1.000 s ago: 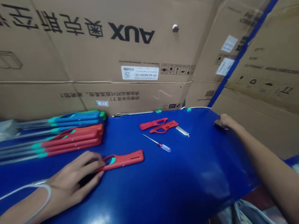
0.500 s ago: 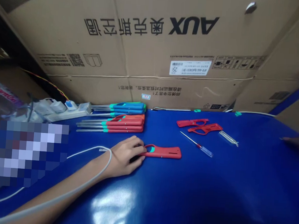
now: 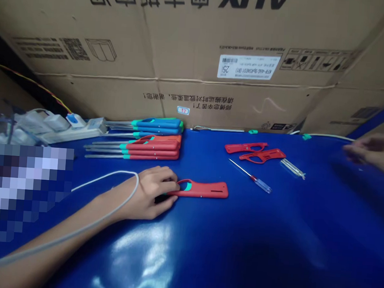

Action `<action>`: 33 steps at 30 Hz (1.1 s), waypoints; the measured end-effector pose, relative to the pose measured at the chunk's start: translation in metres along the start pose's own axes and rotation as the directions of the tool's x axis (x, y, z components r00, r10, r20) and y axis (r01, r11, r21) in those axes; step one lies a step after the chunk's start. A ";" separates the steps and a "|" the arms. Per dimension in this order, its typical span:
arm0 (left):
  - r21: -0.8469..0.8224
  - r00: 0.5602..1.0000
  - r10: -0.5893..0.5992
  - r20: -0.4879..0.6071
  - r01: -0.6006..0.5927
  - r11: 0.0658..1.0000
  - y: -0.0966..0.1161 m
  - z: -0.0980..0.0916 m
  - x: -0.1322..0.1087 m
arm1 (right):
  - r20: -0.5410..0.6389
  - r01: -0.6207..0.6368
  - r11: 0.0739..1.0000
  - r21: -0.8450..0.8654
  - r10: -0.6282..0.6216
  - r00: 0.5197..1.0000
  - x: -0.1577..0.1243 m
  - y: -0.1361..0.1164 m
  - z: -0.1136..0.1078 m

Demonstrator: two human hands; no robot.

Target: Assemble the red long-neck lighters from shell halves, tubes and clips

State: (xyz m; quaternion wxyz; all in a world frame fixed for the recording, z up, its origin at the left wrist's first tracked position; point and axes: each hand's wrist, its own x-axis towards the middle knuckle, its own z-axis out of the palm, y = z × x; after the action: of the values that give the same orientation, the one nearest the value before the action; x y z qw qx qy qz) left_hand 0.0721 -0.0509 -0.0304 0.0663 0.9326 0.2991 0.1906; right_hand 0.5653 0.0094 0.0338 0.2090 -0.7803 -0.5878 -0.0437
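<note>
My left hand grips the near end of a red plastic handle shell, which has a teal insert in its oval opening. My right hand hovers at the far right, blurred and holding nothing. Left of the shell lie stacked red handles with thin metal rods and teal parts, and blue ones lie behind them. Two red cut-out plastic pieces lie further right, beside a small metal part. A screwdriver with a clear handle lies just below them.
All of this lies on a glossy blue table top. Large cardboard boxes stand along its back edge, with a white cable running there. A power strip with plugs sits at the back left. A white cord loops around my left wrist.
The view has swung from tilted to nearly level. My right hand has come back into view at the right edge, off the table's far corner. My left hand stays on the red shell.
</note>
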 end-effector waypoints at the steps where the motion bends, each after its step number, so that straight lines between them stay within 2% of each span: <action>1: -0.002 1.000 0.006 -0.009 -0.006 1.000 0.000 0.001 0.000 | 0.036 -0.084 0.994 0.073 0.082 0.996 -0.006 -0.020 -0.003; 2: 0.001 1.000 0.010 -0.026 -0.010 1.000 0.001 0.001 0.001 | 0.065 -0.056 0.987 0.151 0.047 0.997 -0.014 -0.039 -0.006; 4: 0.023 0.996 0.011 -0.084 -0.009 1.000 0.004 -0.001 0.004 | 0.091 0.098 0.956 0.276 -0.127 0.988 -0.033 -0.076 -0.010; 6: 0.061 0.986 0.017 -0.164 -0.007 0.998 0.008 -0.005 0.007 | 0.101 0.286 0.887 0.362 -0.343 0.934 -0.051 -0.105 -0.010; 9: 0.097 0.967 0.050 -0.249 -0.026 0.995 0.017 -0.011 0.011 | 0.148 0.504 0.728 0.465 -0.625 0.767 -0.073 -0.136 -0.002; 12: 0.078 0.962 0.072 -0.263 -0.053 0.995 0.024 -0.007 0.011 | 0.163 0.649 0.578 0.495 -0.795 0.584 -0.086 -0.157 0.013; 15: 0.069 0.973 0.073 -0.217 -0.059 0.996 0.026 0.007 0.010 | 0.192 0.702 0.491 0.515 -0.865 0.464 -0.098 -0.172 0.029; 17: 0.081 0.981 0.068 -0.182 -0.054 0.995 0.025 0.017 0.009 | 0.222 0.707 0.469 0.529 -0.881 0.419 -0.105 -0.177 0.038; 19: 0.092 0.987 0.051 -0.154 -0.037 0.995 0.022 0.021 0.009 | 0.223 0.704 0.460 0.542 -0.886 0.407 -0.111 -0.178 0.045; 24: 0.077 0.993 0.028 -0.114 -0.019 0.997 0.020 0.015 0.008 | 0.164 0.674 0.462 0.576 -0.873 0.459 -0.120 -0.171 0.055; 27: 0.049 0.994 0.033 -0.100 -0.029 0.998 0.018 0.010 0.006 | 0.152 0.657 0.461 0.596 -0.869 0.471 -0.122 -0.167 0.060; 33: -0.013 0.995 0.054 -0.078 -0.055 0.998 0.012 0.009 0.003 | 0.143 0.690 0.411 0.596 -0.900 0.412 -0.124 -0.165 0.070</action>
State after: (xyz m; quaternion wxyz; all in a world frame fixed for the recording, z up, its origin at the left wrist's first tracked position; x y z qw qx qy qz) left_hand 0.0847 -0.0589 -0.0348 0.0563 0.9318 0.2744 0.2309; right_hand 0.3603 -0.0395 -0.0233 0.1928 -0.3036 -0.9165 0.1751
